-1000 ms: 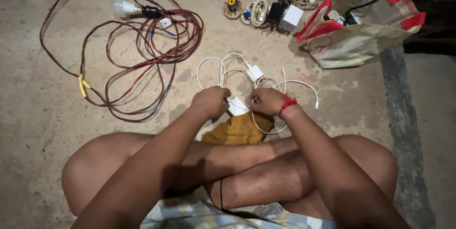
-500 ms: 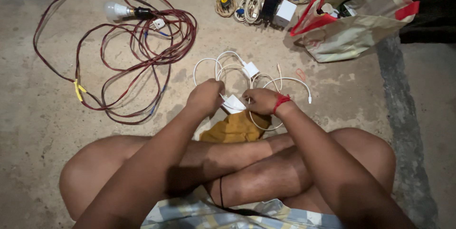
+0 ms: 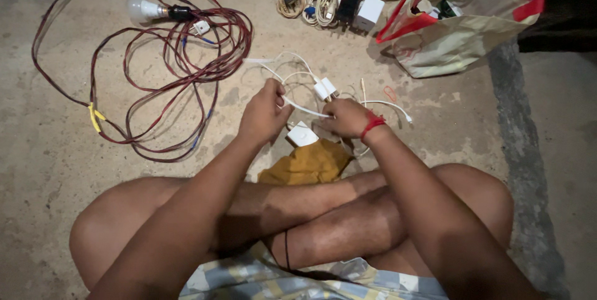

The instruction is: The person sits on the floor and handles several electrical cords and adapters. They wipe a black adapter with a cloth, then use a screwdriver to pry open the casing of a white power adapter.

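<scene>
Left hand and right hand on white cable

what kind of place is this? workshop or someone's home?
Probably a home floor or yard, not a workshop. The person sits cross-legged on a bare concrete floor with no bench, a loose red wire coil with a bulb lies on it, and chargers spill beside a cloth shopping bag.

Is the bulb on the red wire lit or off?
Off. The bulb lies on its side on the floor, white but casting no glow.
</scene>
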